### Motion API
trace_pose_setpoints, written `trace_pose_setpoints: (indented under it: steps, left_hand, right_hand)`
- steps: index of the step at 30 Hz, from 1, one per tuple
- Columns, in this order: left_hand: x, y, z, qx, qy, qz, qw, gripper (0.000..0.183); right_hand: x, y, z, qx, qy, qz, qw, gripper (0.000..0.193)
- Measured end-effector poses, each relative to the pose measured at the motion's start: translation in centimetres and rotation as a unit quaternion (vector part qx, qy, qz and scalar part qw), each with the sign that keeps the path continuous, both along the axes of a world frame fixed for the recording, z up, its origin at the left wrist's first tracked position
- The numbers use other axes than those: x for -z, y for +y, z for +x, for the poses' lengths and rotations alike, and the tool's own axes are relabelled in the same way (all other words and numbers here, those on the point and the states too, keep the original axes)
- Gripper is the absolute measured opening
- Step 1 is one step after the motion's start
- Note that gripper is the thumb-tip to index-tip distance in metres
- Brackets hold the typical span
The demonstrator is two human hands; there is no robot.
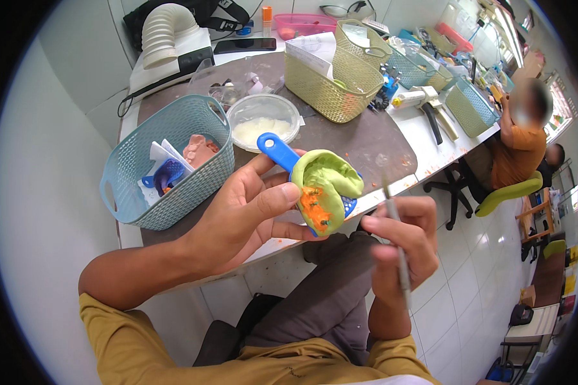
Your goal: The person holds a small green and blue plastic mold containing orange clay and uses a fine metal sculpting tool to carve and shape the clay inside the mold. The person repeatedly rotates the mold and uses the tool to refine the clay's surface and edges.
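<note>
My left hand [247, 208] grips a dental impression tray [277, 151] by its side, thumb on top and fingers beneath. The tray is blue, with a handle pointing up and left and a perforated edge. Green impression material [327, 173] fills it in a horseshoe shape, with an orange patch [315, 208] on the near left part that has small dark spots. To the right, my right hand [404, 250] is closed around a slim metal hand tool [398, 237], held upright like a pen. Its tip stands apart from the impression.
A blue basket [167, 106] with a pink cast and another tray stands left. Behind are a round tub [263, 106] of whitish material, a beige basket [327, 93], a phone [245, 45] and a hose unit [167, 38]. A dispensing gun [424, 99] lies right. A person [520, 138] sits farther right.
</note>
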State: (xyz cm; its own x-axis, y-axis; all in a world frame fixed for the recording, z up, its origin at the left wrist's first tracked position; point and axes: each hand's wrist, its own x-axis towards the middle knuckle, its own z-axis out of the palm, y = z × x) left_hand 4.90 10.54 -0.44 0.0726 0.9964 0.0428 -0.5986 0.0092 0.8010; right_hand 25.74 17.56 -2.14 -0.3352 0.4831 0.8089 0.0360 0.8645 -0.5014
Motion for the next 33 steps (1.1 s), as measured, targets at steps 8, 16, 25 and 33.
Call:
trace_pose_setpoints:
  steps: [8, 16, 25, 33]
  left_hand:
    - [0.2, -0.2, 0.2, 0.013, -0.013, -0.047, 0.999, 0.057]
    - [-0.1, -0.2, -0.1, 0.060, -0.038, -0.078, 0.994, 0.056]
    - [0.1, -0.2, -0.3, 0.058, -0.030, -0.081, 0.995, 0.056]
    - [0.2, -0.3, -0.3, 0.057, -0.030, -0.083, 0.994, 0.061]
  right_hand:
    - [-2.7, 0.2, -0.8, 0.002, -0.120, 0.039, 0.992, 0.035]
    - [-1.9, -0.4, -0.1, -0.124, -0.012, -0.013, 0.992, 0.024]
    - [-2.5, -0.1, -0.5, -0.151, -0.066, 0.015, 0.986, 0.012]
    - [-2.4, 0.0, -0.4, -0.136, -0.075, 0.017, 0.988, 0.009]
